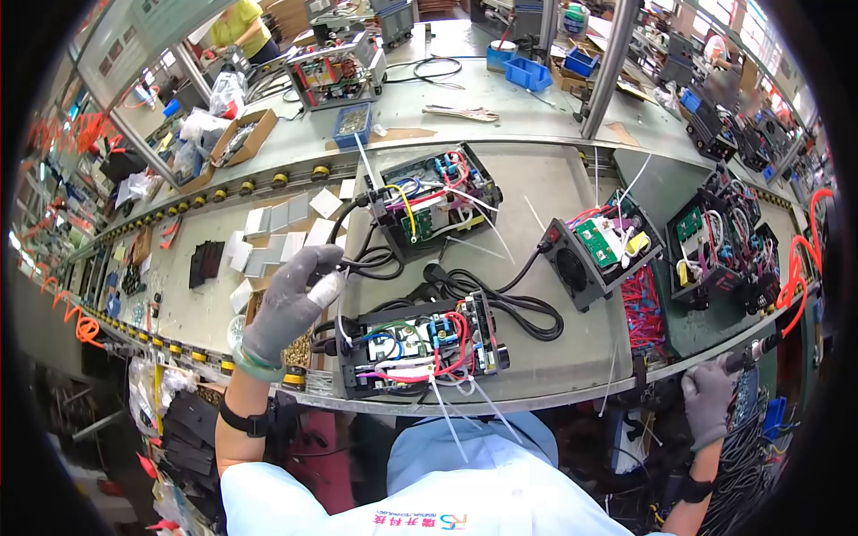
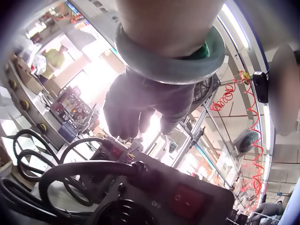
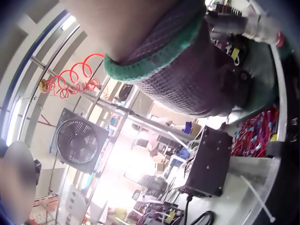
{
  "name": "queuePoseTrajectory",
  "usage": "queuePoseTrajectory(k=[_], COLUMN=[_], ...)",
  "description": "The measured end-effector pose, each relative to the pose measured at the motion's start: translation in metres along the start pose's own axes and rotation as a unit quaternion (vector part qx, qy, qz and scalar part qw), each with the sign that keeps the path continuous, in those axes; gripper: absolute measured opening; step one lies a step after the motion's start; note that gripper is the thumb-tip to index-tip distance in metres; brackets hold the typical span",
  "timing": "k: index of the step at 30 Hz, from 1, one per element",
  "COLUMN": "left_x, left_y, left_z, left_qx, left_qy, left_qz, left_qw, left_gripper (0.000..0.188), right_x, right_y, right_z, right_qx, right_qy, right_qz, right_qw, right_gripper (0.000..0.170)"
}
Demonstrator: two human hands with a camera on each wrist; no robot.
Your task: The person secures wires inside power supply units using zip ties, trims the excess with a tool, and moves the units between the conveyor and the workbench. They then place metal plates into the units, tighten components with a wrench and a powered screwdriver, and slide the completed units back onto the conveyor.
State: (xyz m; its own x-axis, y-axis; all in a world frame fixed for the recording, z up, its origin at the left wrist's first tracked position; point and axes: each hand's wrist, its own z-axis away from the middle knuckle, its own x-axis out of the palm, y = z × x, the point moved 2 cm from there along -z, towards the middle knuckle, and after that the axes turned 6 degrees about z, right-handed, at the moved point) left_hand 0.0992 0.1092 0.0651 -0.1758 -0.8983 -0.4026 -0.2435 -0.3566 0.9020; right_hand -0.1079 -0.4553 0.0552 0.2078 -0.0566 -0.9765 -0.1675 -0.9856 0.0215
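Note:
My gloved left hand [image 1: 290,304] is raised over the left end of the near open-topped power unit [image 1: 420,344], a black chassis with red, blue and white wires. Between thumb and forefinger it pinches a white cable tie [image 1: 340,313], which runs down to the unit's wiring. More cable tie tails [image 1: 450,420] stick out from the unit's front side. At the bench's right front edge, my gloved right hand [image 1: 709,400] has curled fingers round a dark air tool [image 1: 744,359], joined to an orange hose [image 1: 798,277]. The tool's far end is hidden by the hand.
Another open unit [image 1: 433,201] stands behind, and a third unit [image 1: 603,246] with a green board is to the right. A black power cord [image 1: 527,313] loops between them. Further right is another wired unit [image 1: 710,237]. Red wire parts [image 1: 642,308] fill a gap.

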Motion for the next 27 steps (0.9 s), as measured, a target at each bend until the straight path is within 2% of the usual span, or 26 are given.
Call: queuePoseTrajectory(k=[1,3,4,5,6,9,10,11,13,14,15,16,17,19,21,22,23,25,26,27], left_x=[0.001,0.002,-0.001,-0.005,-0.007,-0.012,-0.013,-0.012,-0.004,0.0,0.0,0.005,0.008,0.02,0.033,0.037,0.044,0.058,0.056,0.048], left_y=[0.002,0.009,0.004,0.0,-0.001,-0.007,-0.008,-0.011,-0.022,-0.024,-0.027,-0.034,-0.045,-0.026,-0.014,-0.012,-0.01,-0.007,-0.011,-0.024], left_z=[0.009,0.029,0.04,0.052,0.064,0.101,0.113,0.122,0.135,0.14,0.142,0.147,0.146,0.126,0.111,0.103,0.096,0.089,0.091,0.102], left_qx=[-0.003,-0.035,-0.038,-0.025,-0.034,-0.06,-0.087,-0.112,-0.121,-0.111,-0.088,-0.06,0.006,0.035,0.017,0.018,0.021,-0.024,0.002,0.083], left_qy=[0.008,0.008,0.027,0.031,0.039,0.072,0.09,0.098,0.1,0.064,0.027,0.043,0.055,-0.001,-0.047,-0.081,-0.086,-0.045,-0.053,-0.032], left_qz=[0.001,-0.015,0.002,-0.077,-0.06,-0.025,-0.006,0.014,-0.055,-0.049,-0.173,-0.215,-0.236,-0.313,-0.264,-0.18,-0.18,0.029,-0.053,-0.187], left_qw=[1.0,0.999,0.999,0.996,0.997,0.995,0.992,0.989,0.986,0.991,0.981,0.974,0.97,0.949,0.963,0.98,0.98,0.998,0.997,0.978], left_gripper=[0.033,0.032,0.036,0.042,0.045,0.052,0.053,0.054,0.064,0.084,0.093,0.101,0.108,0.116,0.118,0.122,0.122,0.119,0.121,0.119], right_x=[-0.001,0.009,0.015,0.022,0.028,0.038,0.043,0.049,0.056,0.063,0.076,0.09,0.097,0.105,0.117,0.122,0.124,0.131,0.131,0.138], right_y=[-0.013,-0.038,-0.048,-0.06,-0.072,-0.112,-0.12,-0.127,-0.136,-0.14,-0.142,-0.145,-0.151,-0.161,-0.146,-0.137,-0.119,-0.073,-0.054,-0.035], right_z=[-0.014,-0.038,-0.05,-0.06,-0.069,-0.09,-0.095,-0.098,-0.097,-0.093,-0.088,-0.077,-0.07,-0.059,-0.056,-0.058,-0.063,-0.072,-0.076,-0.077], right_qx=[-0.008,-0.015,-0.023,-0.075,-0.125,-0.173,-0.199,-0.217,-0.232,-0.236,-0.23,-0.252,-0.257,-0.268,-0.226,-0.206,-0.147,-0.019,0.061,0.115], right_qy=[0.0,0.007,0.007,-0.005,-0.018,-0.039,-0.054,-0.07,-0.146,-0.18,-0.217,-0.182,-0.213,-0.227,-0.193,-0.16,-0.138,-0.125,-0.091,-0.079], right_qz=[0.001,-0.107,-0.107,-0.095,-0.082,-0.098,-0.095,-0.09,-0.067,-0.083,-0.098,-0.135,-0.125,-0.142,-0.149,-0.157,-0.128,-0.057,-0.078,-0.114], right_qw=[1.0,0.994,0.994,0.993,0.989,0.979,0.974,0.97,0.959,0.951,0.943,0.941,0.934,0.925,0.943,0.953,0.971,0.99,0.991,0.984], right_gripper=[0.008,0.007,0.007,0.009,0.012,0.015,0.021,0.027,0.029,0.032,0.034,0.03,0.025,0.021,0.02,0.019,0.018,0.018,0.021,0.027])
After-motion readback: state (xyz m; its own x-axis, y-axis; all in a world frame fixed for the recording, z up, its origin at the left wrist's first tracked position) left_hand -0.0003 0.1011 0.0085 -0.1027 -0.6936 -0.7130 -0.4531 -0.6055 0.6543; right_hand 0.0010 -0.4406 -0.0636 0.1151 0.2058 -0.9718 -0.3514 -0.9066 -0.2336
